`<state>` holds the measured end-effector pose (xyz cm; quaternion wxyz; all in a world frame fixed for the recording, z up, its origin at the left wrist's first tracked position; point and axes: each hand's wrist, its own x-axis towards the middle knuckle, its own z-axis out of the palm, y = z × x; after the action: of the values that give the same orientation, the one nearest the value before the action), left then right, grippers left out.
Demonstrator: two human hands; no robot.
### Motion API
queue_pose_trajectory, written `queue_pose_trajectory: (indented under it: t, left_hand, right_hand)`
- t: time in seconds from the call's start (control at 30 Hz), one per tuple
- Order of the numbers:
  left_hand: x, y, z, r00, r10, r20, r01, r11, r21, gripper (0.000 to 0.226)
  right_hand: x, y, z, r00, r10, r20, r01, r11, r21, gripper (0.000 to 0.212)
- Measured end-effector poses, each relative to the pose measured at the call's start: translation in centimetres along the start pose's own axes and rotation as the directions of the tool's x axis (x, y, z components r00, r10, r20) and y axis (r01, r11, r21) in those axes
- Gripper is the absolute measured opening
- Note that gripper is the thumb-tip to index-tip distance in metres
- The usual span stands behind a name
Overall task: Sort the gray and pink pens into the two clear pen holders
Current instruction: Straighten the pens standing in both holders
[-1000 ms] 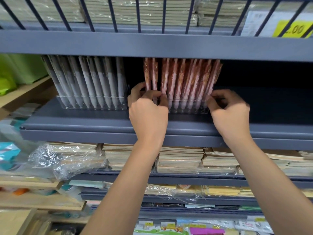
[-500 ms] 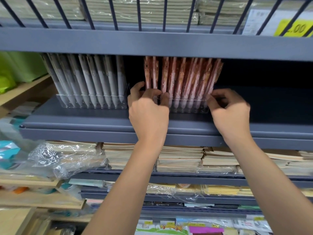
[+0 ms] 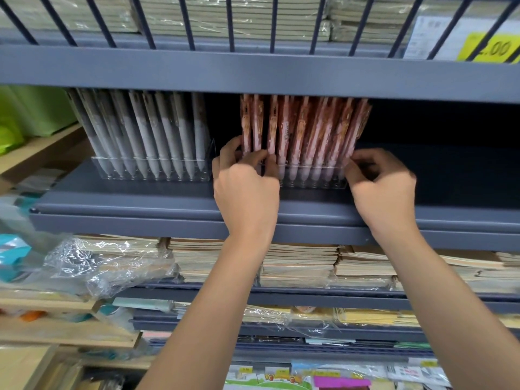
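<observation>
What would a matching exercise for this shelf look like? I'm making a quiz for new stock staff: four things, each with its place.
Things:
1. gray pens
2. pink pens
3. left hand
4. price tag

Places:
A. top shelf, far right
B. left end of the pink pens' holder
C. left clear holder
D. right clear holder

Pairs: 1-C, 2-D, 3-B, 4-A
</observation>
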<state>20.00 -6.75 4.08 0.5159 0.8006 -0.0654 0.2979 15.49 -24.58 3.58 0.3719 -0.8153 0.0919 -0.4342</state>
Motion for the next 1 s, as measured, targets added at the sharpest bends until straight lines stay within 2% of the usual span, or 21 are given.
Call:
queue_pose_trajectory:
  t: [0.37, 0.5, 0.6, 0.7, 1.0]
  left_hand:
    - [-0.3, 0.0, -0.3, 0.998, -0.058, -0.031, 0.053, 0.989, -0.138, 0.011]
    - [-0.8, 0.7, -0.6, 0.997, 0.003, -0.074, -0.017, 0.983, -0.185, 0.004]
    - [-0.9, 1.5, -0.1, 0.999, 0.024, -0.04, -0.028, 0.995, -0.092, 0.008]
    - [-0.8, 1.8, 0.5, 1.0, -0.013, -0.009, 0.013, 1.0, -0.003, 0.014]
    - [-0.8, 1.2, 1.7, 1.0, 0.019, 0.024, -0.02, 0.999, 0.026, 0.016]
  right_hand:
    - [0.1, 0.1, 0.1, 1.0, 0.016, 0.004, -0.016, 1.0, 0.025, 0.008]
    - [0.1, 0.2, 0.1, 1.0, 0.009, 0.003, -0.009, 1.0, 0.024, 0.007]
    - [0.0, 0.2, 0.1, 1.0, 0.009, 0.004, -0.009, 1.0, 0.017, 0.007]
    - [0.0, 0.1, 0.0, 1.0, 0.014, 0.003, -0.014, 1.0, 0.012, 0.006]
    - [0.1, 0.2, 0.1, 1.0, -0.008, -0.009, 0.008, 1.0, -0.01, 0.008]
